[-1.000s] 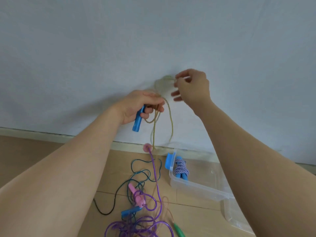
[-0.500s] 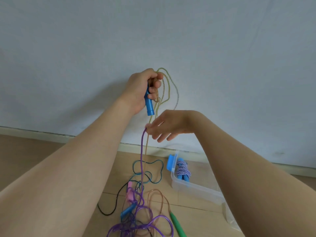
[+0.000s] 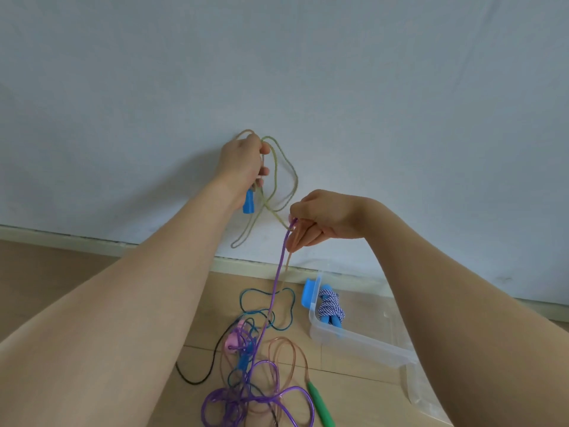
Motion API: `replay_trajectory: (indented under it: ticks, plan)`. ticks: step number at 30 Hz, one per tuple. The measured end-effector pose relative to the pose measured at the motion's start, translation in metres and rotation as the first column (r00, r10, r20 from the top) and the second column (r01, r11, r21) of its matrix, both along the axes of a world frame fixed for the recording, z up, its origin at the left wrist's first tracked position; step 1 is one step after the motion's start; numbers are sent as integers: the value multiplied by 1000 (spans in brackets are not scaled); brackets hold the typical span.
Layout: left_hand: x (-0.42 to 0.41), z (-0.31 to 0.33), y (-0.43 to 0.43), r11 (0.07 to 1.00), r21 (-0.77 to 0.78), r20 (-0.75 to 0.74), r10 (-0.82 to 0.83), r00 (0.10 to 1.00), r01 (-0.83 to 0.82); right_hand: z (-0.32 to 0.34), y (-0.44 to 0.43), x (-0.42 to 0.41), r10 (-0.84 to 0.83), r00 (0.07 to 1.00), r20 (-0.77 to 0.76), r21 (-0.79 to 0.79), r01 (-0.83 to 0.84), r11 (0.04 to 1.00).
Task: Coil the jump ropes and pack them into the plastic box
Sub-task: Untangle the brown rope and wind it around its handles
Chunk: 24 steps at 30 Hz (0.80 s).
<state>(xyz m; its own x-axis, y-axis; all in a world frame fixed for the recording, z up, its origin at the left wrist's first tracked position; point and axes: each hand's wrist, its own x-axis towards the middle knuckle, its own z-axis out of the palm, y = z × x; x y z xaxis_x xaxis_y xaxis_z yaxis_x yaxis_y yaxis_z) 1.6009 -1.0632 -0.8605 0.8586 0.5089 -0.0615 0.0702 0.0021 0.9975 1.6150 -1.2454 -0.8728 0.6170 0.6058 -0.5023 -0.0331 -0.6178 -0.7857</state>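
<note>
My left hand (image 3: 244, 164) is raised in front of the wall and grips a blue handle (image 3: 248, 202) together with loops of a yellow-green jump rope (image 3: 277, 177). Lower and to the right, my right hand (image 3: 320, 218) pinches that rope's hanging strand and a purple rope (image 3: 277, 278), which runs down into a tangle of ropes (image 3: 252, 365) on the floor. A clear plastic box (image 3: 354, 340) lies on the floor at the right. It holds a coiled blue-and-white rope (image 3: 331, 308) with blue handles.
The floor tangle includes teal, black, clear-pink and purple ropes, a pink handle (image 3: 232, 340) and a green handle (image 3: 320, 405). A clear lid (image 3: 415, 392) lies beside the box. A pale wall and baseboard (image 3: 92, 241) stand close ahead.
My left hand has risen with the blue handle and rope loops. My right hand left the top loop, dropped low, took the strands, and has now moved right and slightly up.
</note>
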Motion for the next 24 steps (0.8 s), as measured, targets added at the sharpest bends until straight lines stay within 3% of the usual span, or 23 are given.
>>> replay_trajectory:
  ticks: [4, 10, 12, 13, 15, 17, 22, 24]
  plan:
    - [0, -9, -1, 984, -90, -76, -160, 984, 153, 6, 3, 1, -154, 987, 52, 104, 148, 983]
    - [-4, -29, 8, 961, 190, -184, -169, 968, 203, 18, -2, 4, -169, 985, -20, 252, 168, 953]
    - [-7, -36, 12, 937, 262, -230, -172, 958, 231, 18, -4, 4, -162, 983, 91, 199, 141, 970]
    - [-9, -38, 13, 923, 290, -261, -178, 949, 253, 17, -5, 7, -160, 961, 224, 125, 135, 983]
    - [-13, -39, 14, 903, 299, -308, -215, 927, 309, 12, -6, 16, -153, 840, 521, -14, 187, 982]
    - [-15, -40, 14, 883, 292, -356, -257, 899, 368, 7, -8, 24, -146, 684, 715, -71, 278, 958]
    - [-18, -46, 11, 752, 430, -424, -320, 847, 500, -2, -9, 27, 123, 401, 908, -255, 294, 921]
    - [-19, -47, 11, 710, 452, -440, -348, 828, 539, -5, -9, 25, 203, 335, 920, -311, 307, 899]
